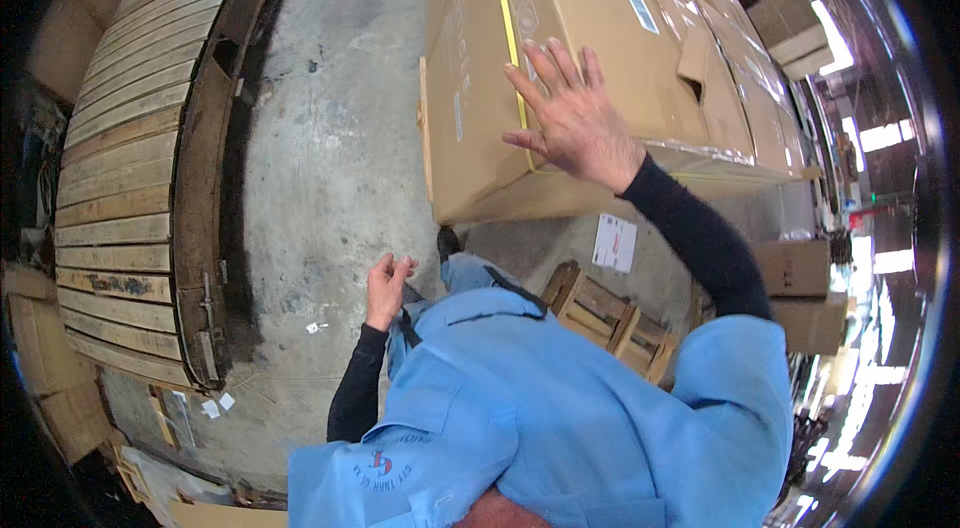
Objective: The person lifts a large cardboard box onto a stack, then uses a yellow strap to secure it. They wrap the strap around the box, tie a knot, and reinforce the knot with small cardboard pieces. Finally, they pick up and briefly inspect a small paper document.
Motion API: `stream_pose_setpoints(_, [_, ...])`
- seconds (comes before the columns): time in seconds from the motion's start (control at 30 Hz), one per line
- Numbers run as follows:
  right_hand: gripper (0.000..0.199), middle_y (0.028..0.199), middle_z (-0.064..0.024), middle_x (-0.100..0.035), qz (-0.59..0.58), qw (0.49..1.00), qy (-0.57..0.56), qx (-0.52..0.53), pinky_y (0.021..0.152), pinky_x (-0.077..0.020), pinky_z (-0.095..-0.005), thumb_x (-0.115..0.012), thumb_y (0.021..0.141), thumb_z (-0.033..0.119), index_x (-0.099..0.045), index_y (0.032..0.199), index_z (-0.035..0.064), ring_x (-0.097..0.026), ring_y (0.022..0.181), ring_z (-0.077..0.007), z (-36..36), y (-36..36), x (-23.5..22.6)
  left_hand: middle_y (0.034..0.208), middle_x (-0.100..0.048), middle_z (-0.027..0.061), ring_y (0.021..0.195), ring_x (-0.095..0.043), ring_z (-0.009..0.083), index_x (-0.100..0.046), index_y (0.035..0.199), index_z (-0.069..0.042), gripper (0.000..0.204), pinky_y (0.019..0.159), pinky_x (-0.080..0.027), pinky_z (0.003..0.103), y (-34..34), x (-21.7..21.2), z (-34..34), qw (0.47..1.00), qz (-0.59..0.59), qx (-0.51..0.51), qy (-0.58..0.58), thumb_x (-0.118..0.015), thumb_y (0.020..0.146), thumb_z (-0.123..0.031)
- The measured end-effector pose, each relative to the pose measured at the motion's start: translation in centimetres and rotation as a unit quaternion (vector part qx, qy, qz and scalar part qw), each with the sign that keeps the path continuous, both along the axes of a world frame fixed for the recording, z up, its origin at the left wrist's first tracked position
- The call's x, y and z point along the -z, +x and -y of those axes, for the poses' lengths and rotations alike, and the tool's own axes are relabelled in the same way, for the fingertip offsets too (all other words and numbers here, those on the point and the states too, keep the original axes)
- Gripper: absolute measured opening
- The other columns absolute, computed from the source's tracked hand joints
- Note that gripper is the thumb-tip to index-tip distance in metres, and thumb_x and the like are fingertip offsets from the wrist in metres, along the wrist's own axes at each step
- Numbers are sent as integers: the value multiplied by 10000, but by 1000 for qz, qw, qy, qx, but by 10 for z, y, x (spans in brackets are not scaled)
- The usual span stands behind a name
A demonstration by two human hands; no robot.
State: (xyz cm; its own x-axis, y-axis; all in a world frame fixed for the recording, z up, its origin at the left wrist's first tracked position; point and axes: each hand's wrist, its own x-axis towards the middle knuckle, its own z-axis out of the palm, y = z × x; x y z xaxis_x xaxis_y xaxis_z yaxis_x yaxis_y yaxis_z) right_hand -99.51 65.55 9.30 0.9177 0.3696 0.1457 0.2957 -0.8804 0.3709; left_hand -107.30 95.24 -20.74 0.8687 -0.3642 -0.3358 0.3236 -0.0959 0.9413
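My right hand is raised with its fingers spread, in front of a tall cardboard box. Whether the palm touches the cardboard or only hovers near it, I cannot tell. A yellow strap runs around the box, close by my fingertips. My left hand hangs low by my side above the concrete floor, its fingers loosely bent and apart, with nothing seen in it. Both forearms wear black sleeves.
A long wooden slatted platform stands along the left. A wooden pallet and a white printed sheet lie on the floor at right. More cardboard boxes sit farther right. Paper scraps lie by the platform.
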Motion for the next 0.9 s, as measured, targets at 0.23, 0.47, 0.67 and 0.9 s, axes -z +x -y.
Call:
stream_pose_setpoints(0.23, [791, 1361, -269, -458, 209, 955, 188, 92, 1081, -308, -455, -619, 846, 518, -401, 1371, -31, -402, 1296, -388, 86, 44, -70, 889, -716, 154, 764, -669, 171, -502, 784, 10, 324, 687, -516, 304, 24, -2, -5, 998, 41, -47, 24, -579, 951, -258])
stream_pose_setpoints(0.47, [821, 1217, -198, -595, 92, 718, 500, 476, 925, -452, -382, -756, 742, 332, -390, 1369, -52, -573, 1123, -268, 260, 13, -29, 896, -709, 166, 777, -662, 163, -520, 879, 77, 344, 691, -517, 290, 52, 19, -19, 999, -21, -26, 10, -583, 951, -253])
stream_pose_setpoints(0.67, [748, 1246, -169, -579, -26, 777, 523, 349, 974, -433, -328, -710, 796, 233, -369, 1408, -28, -565, 1141, -244, 308, 26, -42, 946, -712, 136, 776, -661, 160, -509, 956, 36, 329, 647, -490, 263, 109, 44, -11, 998, -59, 21, 18, -565, 960, -287])
stream_pose_setpoints(0.9, [775, 1226, -187, -586, 48, 807, 380, 449, 967, -432, -348, -788, 691, 265, -468, 1343, -8, -566, 1126, -251, 344, 126, -32, 939, -708, 169, 805, -666, 184, -527, 1003, 120, 361, 712, -512, 293, 241, 34, 5, 978, -16, 143, 149, -603, 930, -226])
